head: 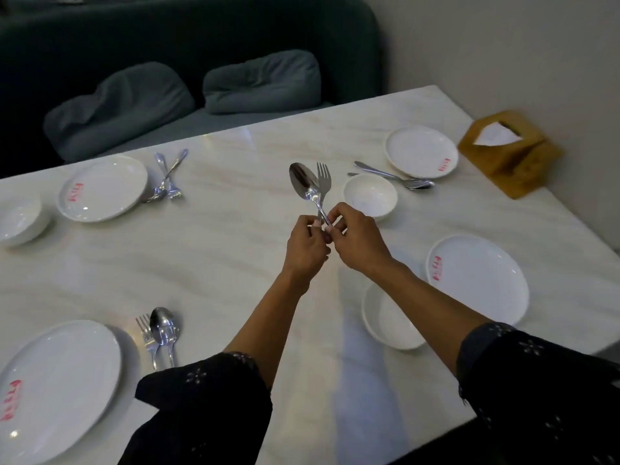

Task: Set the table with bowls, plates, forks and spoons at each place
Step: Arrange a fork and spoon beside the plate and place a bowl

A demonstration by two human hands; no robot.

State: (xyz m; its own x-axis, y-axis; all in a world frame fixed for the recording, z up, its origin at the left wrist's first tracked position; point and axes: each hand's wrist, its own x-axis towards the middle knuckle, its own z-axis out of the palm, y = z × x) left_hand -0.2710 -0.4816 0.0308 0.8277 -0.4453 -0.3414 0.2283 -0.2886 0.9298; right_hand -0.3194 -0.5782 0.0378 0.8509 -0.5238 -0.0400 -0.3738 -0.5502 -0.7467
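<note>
Shiny spoon, fork, seemingly both hands' grip.

A pale marble-look bench stands against a plain off-white wall. Beyond its far edge sits a dark teal sofa with two matching cushions, perhaps velvet. The light is dim and cool.
</note>
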